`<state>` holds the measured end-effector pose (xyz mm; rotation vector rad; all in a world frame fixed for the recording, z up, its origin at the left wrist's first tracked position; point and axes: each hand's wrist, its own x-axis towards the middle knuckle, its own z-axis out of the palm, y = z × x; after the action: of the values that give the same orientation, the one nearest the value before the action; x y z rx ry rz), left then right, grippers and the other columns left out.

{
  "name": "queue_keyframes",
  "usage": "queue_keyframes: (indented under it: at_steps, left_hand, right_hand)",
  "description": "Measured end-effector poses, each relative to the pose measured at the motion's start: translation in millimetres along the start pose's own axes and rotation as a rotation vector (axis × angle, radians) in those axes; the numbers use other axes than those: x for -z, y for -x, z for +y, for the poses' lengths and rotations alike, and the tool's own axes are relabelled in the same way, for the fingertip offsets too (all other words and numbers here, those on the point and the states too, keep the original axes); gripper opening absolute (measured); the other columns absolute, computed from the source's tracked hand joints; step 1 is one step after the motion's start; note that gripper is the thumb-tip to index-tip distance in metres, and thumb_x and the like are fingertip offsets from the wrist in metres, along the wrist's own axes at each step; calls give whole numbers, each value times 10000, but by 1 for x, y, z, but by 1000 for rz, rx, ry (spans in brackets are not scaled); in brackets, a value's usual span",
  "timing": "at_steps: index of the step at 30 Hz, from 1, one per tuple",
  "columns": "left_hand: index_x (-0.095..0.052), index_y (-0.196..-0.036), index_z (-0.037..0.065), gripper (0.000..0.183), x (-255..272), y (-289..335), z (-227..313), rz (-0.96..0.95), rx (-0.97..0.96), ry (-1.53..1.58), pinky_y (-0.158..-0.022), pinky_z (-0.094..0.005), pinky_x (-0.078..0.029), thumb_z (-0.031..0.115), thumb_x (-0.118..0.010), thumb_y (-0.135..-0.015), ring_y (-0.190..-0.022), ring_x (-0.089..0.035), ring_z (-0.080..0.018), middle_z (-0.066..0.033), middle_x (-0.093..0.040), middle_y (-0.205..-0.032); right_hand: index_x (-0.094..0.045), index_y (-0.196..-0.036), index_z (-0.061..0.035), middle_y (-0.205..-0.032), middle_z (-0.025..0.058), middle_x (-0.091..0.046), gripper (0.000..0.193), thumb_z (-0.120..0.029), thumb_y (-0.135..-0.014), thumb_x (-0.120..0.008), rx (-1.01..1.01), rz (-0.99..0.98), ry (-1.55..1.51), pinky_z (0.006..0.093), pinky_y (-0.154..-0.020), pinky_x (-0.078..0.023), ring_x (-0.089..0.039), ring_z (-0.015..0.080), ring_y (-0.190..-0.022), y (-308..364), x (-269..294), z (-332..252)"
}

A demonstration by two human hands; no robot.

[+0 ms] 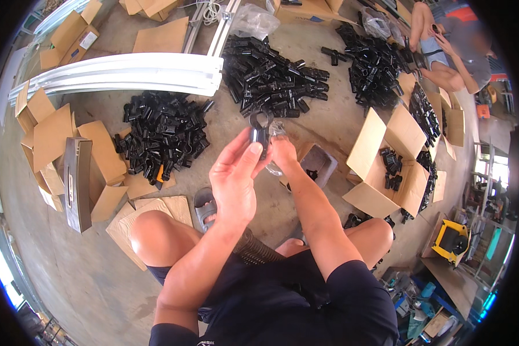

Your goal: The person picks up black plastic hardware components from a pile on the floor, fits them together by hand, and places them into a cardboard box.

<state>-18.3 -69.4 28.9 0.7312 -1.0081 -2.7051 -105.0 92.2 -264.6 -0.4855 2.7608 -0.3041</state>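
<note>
Between the thumb and fingers of my left hand (236, 167) is a black ring clamp (260, 135), its open loop pointing up and away from me. Close beside it on the right, my right hand (284, 152) is closed around crumpled clear plastic (277, 128), which looks like a small bag. My right fingertips are partly hidden behind the clamp and the plastic. Beyond both hands, a large heap of similar black parts (277, 81) covers the floor. Another pile of black parts (164, 132) lies to the left.
An open cardboard box (366, 196) with black parts inside stands at right. Behind it is a further black heap (378, 72). A grey tub (319, 165) sits past my right forearm. White metal rails (127, 72) lie at far left. Another person (452, 52) sits at far right.
</note>
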Motion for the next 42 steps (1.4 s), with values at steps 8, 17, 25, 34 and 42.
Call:
queue_keyframes:
  at_steps: [8, 17, 25, 34, 42]
  left_hand:
    - [-603, -1338, -10, 351, 1, -4, 0, -11, 63, 60, -957, -388, -597, 53, -646, -995, -1029, -717, -245, -147, -715, -1169]
    - [-615, -1310, -8, 321, -10, 5, -4, -62, 80, 107, -944, -377, -604, 69, -645, -1000, -1001, -716, -234, -138, -719, -1136]
    - [-627, -1298, 5, 309, -26, 29, -28, -187, 133, 118, -906, -370, -623, 45, -648, -992, -980, -729, -238, -133, -728, -1114]
    - [-650, -1262, -1, 289, -34, 63, -50, -289, 180, 35, -926, -393, -621, 42, -670, -976, -992, -732, -235, -124, -729, -1120]
    - [-660, -1237, 2, 268, -29, 57, -59, -296, 195, 25, -935, -407, -618, 31, -671, -971, -1012, -727, -238, -117, -729, -1125]
  right_hand:
    - [-667, -1012, 10, -925, 239, -726, 215, -130, -856, -618, -177, 110, -287, 486, -823, -566, -709, 409, -896, 3, 21, -8]
    - [-712, -1015, 5, -850, 100, -723, 141, -10, -885, -661, -30, 429, -866, 302, -696, -544, -688, 158, -742, 38, 167, -35]
    - [-715, -1068, -1, -902, 46, -709, 150, 3, -921, -688, 137, 557, -1099, 251, -695, -527, -645, 91, -770, 159, 297, -77]
    - [-721, -1070, -15, -978, 92, -722, 174, 32, -907, -682, 221, 708, -921, 283, -745, -561, -713, 165, -839, 200, 280, -60]
    - [-719, -1082, -38, -994, 110, -721, 200, 25, -894, -690, 265, 816, -808, 301, -729, -561, -718, 219, -830, 198, 271, -56]
